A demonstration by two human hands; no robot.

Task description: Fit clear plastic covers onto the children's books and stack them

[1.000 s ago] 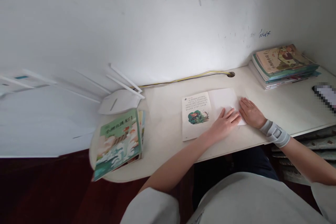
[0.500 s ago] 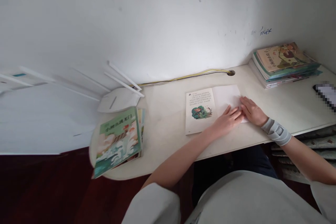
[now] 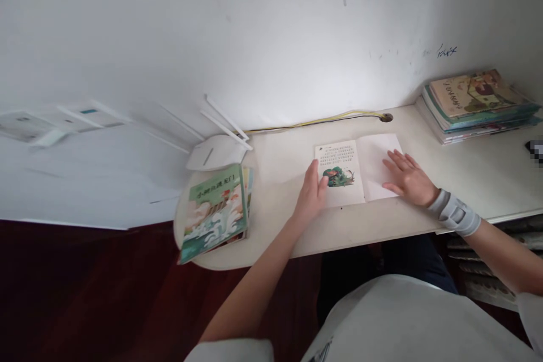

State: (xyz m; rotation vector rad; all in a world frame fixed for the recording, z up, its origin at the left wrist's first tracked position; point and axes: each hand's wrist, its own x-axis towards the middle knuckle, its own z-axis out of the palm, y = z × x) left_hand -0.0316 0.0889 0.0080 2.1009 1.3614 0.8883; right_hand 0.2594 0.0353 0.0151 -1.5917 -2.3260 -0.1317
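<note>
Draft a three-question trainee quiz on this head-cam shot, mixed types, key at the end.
1. Multiple choice. Relative to the white router, the green-topped book pile is: (a) nearer the person, (b) farther from the person, (c) on top of it.

2. True or false: the coloured picture is printed on the left page of the open book.

3. Open. Where is each hand relative to the pages, and which wrist is wrapped?

Key:
1. a.
2. True.
3. Left hand at the left page's outer edge; right hand with fingers spread over the right page. The grey wrap is on the right wrist.
</note>
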